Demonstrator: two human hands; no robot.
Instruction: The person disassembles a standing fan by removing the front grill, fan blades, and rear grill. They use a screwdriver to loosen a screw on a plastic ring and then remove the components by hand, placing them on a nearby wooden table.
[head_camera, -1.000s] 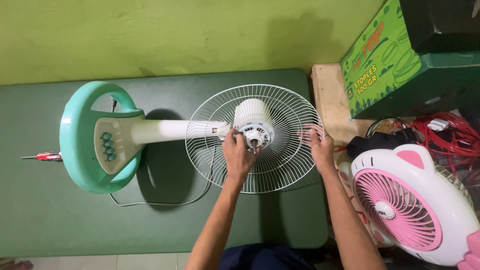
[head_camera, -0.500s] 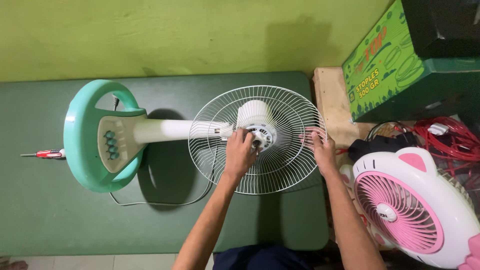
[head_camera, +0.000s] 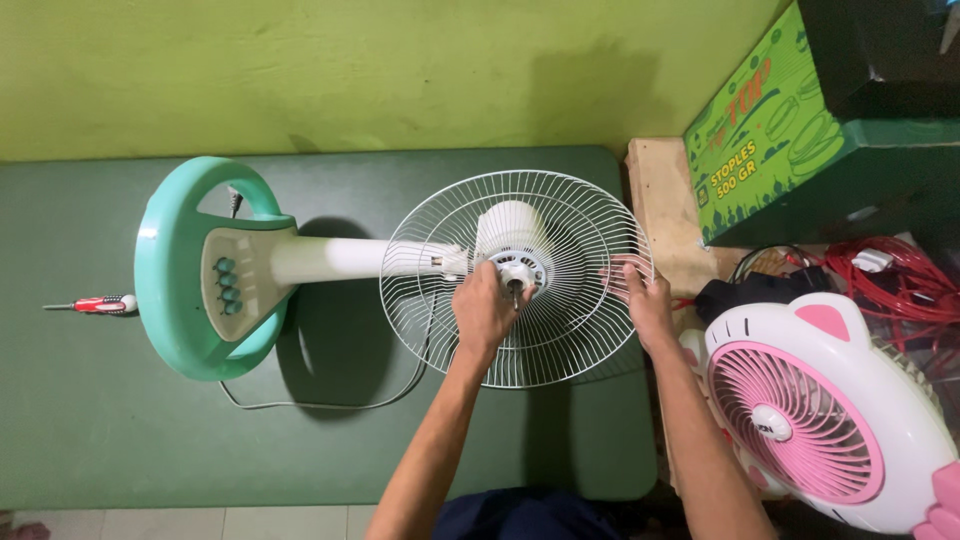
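A stand fan lay on its side on the green table (head_camera: 90, 420), its teal base (head_camera: 165, 300) at nine o'clock and the white wire guard (head_camera: 580, 215) at the centre. The left hand (head_camera: 484, 310) was curled around the hub nut (head_camera: 517, 272) on the motor shaft, fingers closed on it. The right hand (head_camera: 640, 295), fingers spread, braced the guard's rim at three o'clock. Judging from this, the guard could spin or flex if the right hand slackened, and the nut could slip off the table. A red screwdriver (head_camera: 95, 304) lay far out at nine o'clock
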